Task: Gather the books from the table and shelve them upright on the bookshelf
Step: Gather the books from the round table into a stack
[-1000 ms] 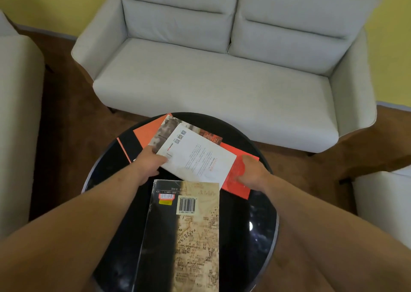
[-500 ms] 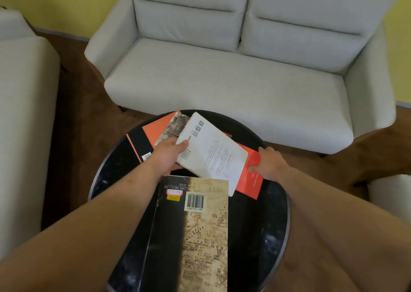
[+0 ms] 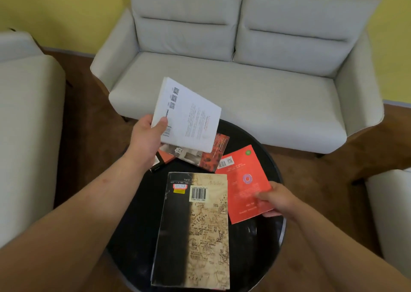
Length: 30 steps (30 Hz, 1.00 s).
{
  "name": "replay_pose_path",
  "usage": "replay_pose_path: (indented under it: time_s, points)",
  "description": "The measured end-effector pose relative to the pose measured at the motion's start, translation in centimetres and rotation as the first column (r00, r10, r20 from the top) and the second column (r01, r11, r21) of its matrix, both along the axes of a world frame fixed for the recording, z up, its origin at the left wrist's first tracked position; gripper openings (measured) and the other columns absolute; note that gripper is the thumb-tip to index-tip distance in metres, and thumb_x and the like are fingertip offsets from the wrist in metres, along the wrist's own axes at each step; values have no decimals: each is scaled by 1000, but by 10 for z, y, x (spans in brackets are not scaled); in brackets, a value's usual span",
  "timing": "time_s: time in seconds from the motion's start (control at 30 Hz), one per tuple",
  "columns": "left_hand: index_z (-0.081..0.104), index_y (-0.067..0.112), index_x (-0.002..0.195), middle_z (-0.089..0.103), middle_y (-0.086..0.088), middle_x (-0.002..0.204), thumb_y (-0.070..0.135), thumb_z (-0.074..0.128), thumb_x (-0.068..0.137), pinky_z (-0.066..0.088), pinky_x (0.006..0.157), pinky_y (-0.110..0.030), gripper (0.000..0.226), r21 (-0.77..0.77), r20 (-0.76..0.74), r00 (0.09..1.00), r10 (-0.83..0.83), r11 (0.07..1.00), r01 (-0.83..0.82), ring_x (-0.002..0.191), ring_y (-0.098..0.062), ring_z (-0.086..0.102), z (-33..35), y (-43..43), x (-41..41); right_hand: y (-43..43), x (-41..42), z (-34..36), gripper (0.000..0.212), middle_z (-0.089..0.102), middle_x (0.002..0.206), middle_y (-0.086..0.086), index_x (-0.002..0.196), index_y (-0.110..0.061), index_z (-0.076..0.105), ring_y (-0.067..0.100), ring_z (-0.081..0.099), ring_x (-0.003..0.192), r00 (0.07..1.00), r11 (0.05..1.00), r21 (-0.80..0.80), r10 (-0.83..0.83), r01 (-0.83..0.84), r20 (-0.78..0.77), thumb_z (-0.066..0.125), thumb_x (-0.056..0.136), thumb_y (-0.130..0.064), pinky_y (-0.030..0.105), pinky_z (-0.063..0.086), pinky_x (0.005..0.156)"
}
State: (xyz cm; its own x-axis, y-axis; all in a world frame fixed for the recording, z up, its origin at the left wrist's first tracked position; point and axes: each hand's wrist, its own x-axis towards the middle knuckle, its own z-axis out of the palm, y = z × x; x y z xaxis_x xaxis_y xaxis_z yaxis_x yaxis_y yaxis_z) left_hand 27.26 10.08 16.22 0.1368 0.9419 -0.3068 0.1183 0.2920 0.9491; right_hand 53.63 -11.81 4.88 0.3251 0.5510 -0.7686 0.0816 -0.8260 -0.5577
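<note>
My left hand [image 3: 148,136] grips a white book [image 3: 189,116] by its near left corner and holds it tilted above the round black table [image 3: 266,236]. My right hand [image 3: 275,199] pinches the near right corner of a thin red book [image 3: 242,180], which is slightly raised over the table's right side. A large book with a map cover [image 3: 195,231] lies flat at the table's near middle. Under the white book lies a book with a dark photo cover [image 3: 200,154], and beneath that an orange and black book [image 3: 162,160]. No bookshelf is in view.
A light grey two-seat sofa [image 3: 233,76] stands just behind the table. A grey armchair [image 3: 22,114] is on the left and another seat [image 3: 391,214] at the right edge. The floor is brown carpet and the wall is yellow.
My left hand has lifted the white book off the pile, up and away from the table. My right hand has pulled the red book out to the right and toward me.
</note>
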Motion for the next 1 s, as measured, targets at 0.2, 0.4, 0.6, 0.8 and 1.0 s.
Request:
replay_pose_path:
  time_s: [0.2,0.4,0.6,0.8,1.0]
  points:
    - [58,17,118,72,2,112,19,48,105,59,83,-37,17,-41,229,969,95,995,-87,103,-16,70,54,-38,-33,-42,-35,44,16,73,98,0,114,-21,57,18,72,86,979,982,178,-97,64,182,63,99,-22,35,60,69]
    - [52,12,132,70,-2,122,17,49,104,58,84,-41,28,-297,334,901,278,938,-179,108,-22,69,61,-125,-69,-92,-59,100,22,75,95,-5,114,-22,59,11,74,82,939,936,330,-216,121,268,67,96,-31,27,55,65]
    - [54,19,127,66,-1,125,18,56,100,56,90,-46,27,-406,160,957,240,900,-158,112,-22,65,33,-213,-104,-130,-91,149,17,77,96,-3,112,-25,62,15,77,83,906,884,430,-322,184,275,66,97,-31,40,63,75]
    - [61,8,118,72,-12,111,10,57,99,57,59,-34,19,-633,89,995,43,774,24,96,-26,69,17,-254,-126,-152,-127,171,20,77,105,0,113,-29,58,22,77,92,922,836,475,-369,275,117,64,96,-38,49,62,87]
    - [63,4,111,72,-16,97,16,56,101,63,64,-35,17,-653,133,980,-150,730,201,86,-28,72,18,-270,-125,-159,-149,167,25,80,102,4,118,-23,61,26,77,96,910,801,447,-407,399,-83,63,96,-36,53,56,97]
